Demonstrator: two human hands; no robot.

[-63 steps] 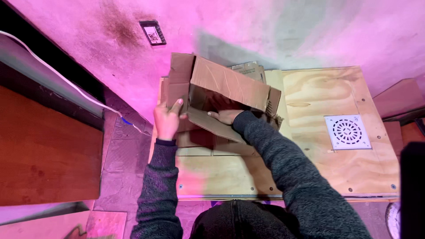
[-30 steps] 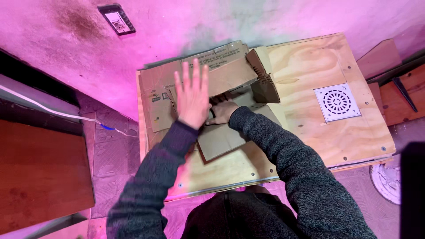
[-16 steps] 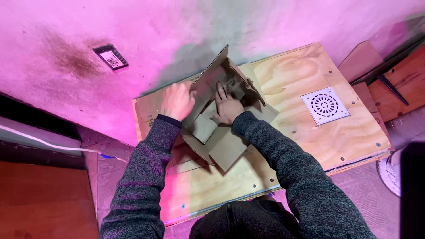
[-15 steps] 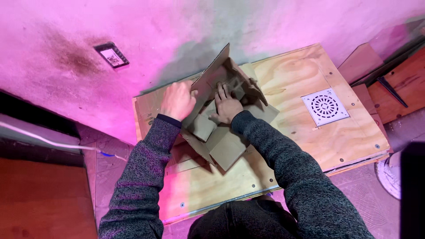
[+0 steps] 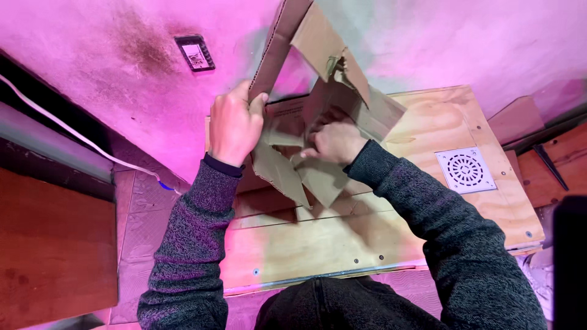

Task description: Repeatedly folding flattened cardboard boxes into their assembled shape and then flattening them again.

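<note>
A brown cardboard box (image 5: 333,91) stands tilted up on the plywood table (image 5: 342,244), its open side facing me and its flaps hanging loose. My left hand (image 5: 232,125) grips the box's left wall near its edge. My right hand (image 5: 333,142) reaches inside the box and presses on an inner flap with fingers curled. A lower flap (image 5: 281,174) hangs down toward me between the two hands.
A white round-patterned drain grate (image 5: 466,170) lies on the table at the right. A small dark plate (image 5: 194,53) sits on the pink-lit wall at upper left, with a white cable (image 5: 73,131) below it. Wooden boards (image 5: 550,153) lie at far right.
The box was lying flatter on the table; now it is raised and tipped toward me. My left hand moved from the flat panel to gripping the left wall, and my right hand stays inside.
</note>
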